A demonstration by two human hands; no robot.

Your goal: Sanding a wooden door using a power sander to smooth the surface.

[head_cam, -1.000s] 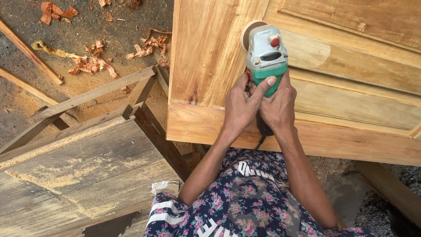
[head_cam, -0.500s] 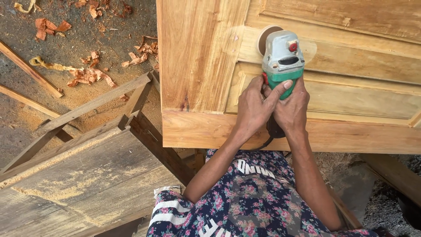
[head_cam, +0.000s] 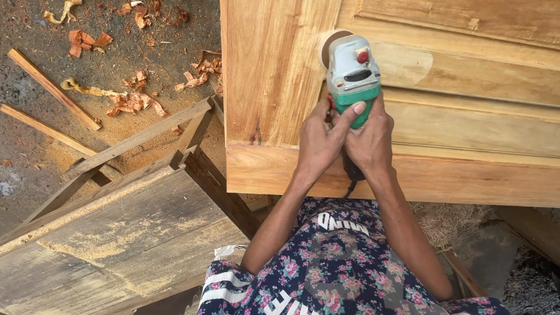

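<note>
In the head view, a green and grey power sander (head_cam: 352,79) is pressed on a wooden door panel (head_cam: 274,76), near its lower left corner. The sander's rear grip is clasped by the left hand (head_cam: 319,140) and by the right hand (head_cam: 368,143), which are touching each other. Wood shavings (head_cam: 131,102) and thin wooden strips (head_cam: 52,87) are seen on the ground beyond the panel's left edge.
</note>
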